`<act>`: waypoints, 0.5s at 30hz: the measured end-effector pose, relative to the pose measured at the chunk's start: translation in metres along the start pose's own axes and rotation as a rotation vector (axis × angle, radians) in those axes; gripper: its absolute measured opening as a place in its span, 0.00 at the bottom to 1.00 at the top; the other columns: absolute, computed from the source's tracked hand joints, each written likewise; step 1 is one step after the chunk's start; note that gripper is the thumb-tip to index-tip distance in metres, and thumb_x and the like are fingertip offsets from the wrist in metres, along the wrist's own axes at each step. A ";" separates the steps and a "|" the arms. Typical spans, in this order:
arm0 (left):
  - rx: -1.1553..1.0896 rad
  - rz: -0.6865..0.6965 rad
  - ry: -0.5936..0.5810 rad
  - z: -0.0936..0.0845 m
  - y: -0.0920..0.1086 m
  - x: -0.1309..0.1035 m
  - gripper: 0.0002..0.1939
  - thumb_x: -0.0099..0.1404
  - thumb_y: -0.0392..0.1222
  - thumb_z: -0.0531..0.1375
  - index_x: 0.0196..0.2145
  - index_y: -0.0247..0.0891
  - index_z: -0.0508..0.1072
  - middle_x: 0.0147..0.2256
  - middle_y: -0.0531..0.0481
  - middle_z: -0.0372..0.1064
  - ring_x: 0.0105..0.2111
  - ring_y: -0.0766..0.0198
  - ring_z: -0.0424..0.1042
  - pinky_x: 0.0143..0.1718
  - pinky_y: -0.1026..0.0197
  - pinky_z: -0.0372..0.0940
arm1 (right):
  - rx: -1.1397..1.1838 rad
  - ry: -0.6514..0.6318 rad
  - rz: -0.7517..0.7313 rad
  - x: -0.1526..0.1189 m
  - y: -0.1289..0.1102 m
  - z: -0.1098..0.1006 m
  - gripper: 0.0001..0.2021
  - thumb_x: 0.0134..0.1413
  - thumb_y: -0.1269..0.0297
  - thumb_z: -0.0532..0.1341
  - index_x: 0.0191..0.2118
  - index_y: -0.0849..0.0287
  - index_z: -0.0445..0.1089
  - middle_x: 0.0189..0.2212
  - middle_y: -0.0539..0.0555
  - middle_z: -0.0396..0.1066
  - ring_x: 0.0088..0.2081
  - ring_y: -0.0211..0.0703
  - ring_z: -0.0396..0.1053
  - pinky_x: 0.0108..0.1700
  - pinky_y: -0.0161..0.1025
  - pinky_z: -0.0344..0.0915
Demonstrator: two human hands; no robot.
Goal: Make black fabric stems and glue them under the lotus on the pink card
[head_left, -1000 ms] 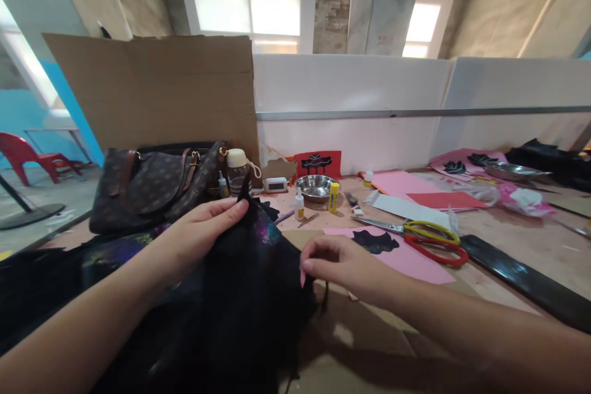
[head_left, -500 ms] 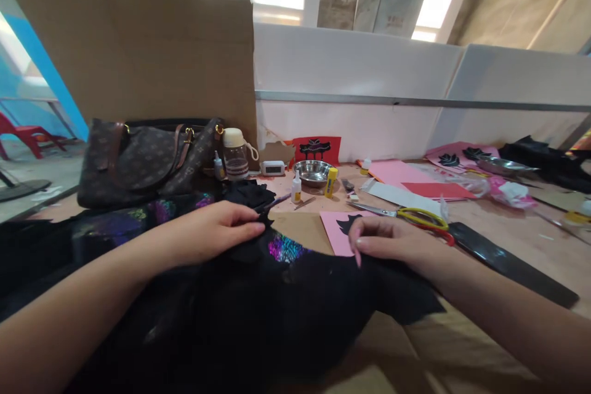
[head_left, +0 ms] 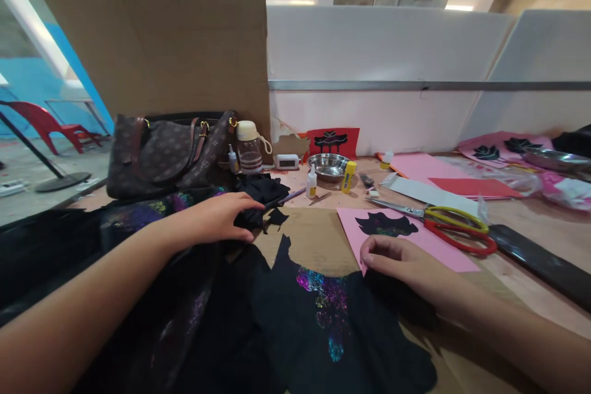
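Black fabric with shiny coloured patches (head_left: pixel 323 308) lies over the near part of the cardboard mat (head_left: pixel 305 231). My left hand (head_left: pixel 221 218) is over dark cloth at the left, its thumb and fingers apart with nothing between them. My right hand (head_left: pixel 388 255) is closed in a pinch at the fabric's upper right edge, beside a pink sheet (head_left: pixel 443 249). Whatever lies between its fingertips is too small to make out. A black cut-out shape (head_left: pixel 385 225) rests on that sheet. Small black scraps (head_left: pixel 277 218) lie right of my left hand.
Scissors with yellow and red handles (head_left: pixel 457 231) lie at the right, near a dark flat case (head_left: pixel 545 261). Behind are a white glue bottle (head_left: pixel 311 183), a glue stick (head_left: pixel 348 177), a metal bowl (head_left: pixel 329 166), a drinking bottle (head_left: pixel 249 151) and a brown handbag (head_left: pixel 170 157).
My left hand has opened and let go of the fabric's edge. The fabric has dropped flatter and nearer, showing more shiny patches and the black cut-out. The view has shifted.
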State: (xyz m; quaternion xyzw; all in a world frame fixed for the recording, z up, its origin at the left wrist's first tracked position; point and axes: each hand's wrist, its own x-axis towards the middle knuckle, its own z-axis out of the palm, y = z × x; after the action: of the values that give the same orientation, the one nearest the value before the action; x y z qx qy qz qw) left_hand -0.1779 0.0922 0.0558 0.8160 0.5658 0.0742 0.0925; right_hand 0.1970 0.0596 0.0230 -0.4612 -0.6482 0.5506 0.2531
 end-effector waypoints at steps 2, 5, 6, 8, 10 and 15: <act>0.031 0.008 -0.001 0.007 -0.003 0.003 0.36 0.55 0.49 0.69 0.61 0.41 0.73 0.59 0.39 0.72 0.58 0.43 0.71 0.60 0.51 0.63 | 0.015 0.000 -0.011 0.002 0.004 -0.001 0.20 0.55 0.43 0.69 0.31 0.57 0.71 0.29 0.50 0.69 0.31 0.40 0.65 0.32 0.35 0.60; 0.081 -0.026 0.009 0.004 -0.017 0.002 0.35 0.57 0.49 0.68 0.62 0.40 0.72 0.59 0.37 0.71 0.59 0.40 0.70 0.61 0.48 0.62 | -0.017 0.006 -0.045 0.007 0.011 -0.004 0.21 0.56 0.41 0.68 0.30 0.57 0.71 0.29 0.51 0.70 0.32 0.42 0.67 0.35 0.37 0.63; 0.095 -0.043 0.005 0.001 -0.023 0.000 0.35 0.57 0.49 0.68 0.62 0.40 0.72 0.59 0.37 0.72 0.59 0.40 0.70 0.61 0.48 0.62 | -0.035 0.004 -0.060 0.008 0.013 -0.005 0.21 0.56 0.41 0.67 0.30 0.56 0.72 0.29 0.51 0.71 0.33 0.43 0.68 0.37 0.38 0.64; 0.118 -0.080 -0.012 -0.004 -0.033 -0.003 0.33 0.57 0.48 0.67 0.60 0.41 0.74 0.57 0.38 0.74 0.57 0.40 0.72 0.58 0.48 0.65 | -0.056 0.006 -0.079 0.009 0.017 -0.006 0.22 0.56 0.40 0.67 0.30 0.56 0.72 0.30 0.52 0.72 0.34 0.44 0.69 0.39 0.38 0.65; 0.134 -0.109 -0.031 -0.006 -0.040 -0.005 0.31 0.57 0.47 0.66 0.58 0.41 0.75 0.54 0.39 0.76 0.54 0.42 0.75 0.55 0.50 0.67 | -0.054 0.015 -0.079 0.010 0.019 -0.006 0.22 0.57 0.40 0.67 0.31 0.56 0.72 0.30 0.51 0.72 0.35 0.44 0.70 0.39 0.38 0.66; 0.128 -0.132 -0.023 -0.004 -0.045 -0.001 0.26 0.57 0.47 0.64 0.53 0.42 0.80 0.49 0.41 0.78 0.50 0.47 0.77 0.52 0.55 0.68 | -0.055 0.007 -0.077 0.010 0.019 -0.005 0.25 0.56 0.36 0.66 0.31 0.56 0.72 0.30 0.53 0.73 0.35 0.46 0.70 0.40 0.40 0.66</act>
State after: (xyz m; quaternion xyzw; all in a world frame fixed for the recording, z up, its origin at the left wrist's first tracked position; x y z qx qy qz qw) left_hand -0.2197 0.1070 0.0496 0.7820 0.6207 0.0221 0.0514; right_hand 0.2028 0.0704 0.0049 -0.4446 -0.6795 0.5208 0.2634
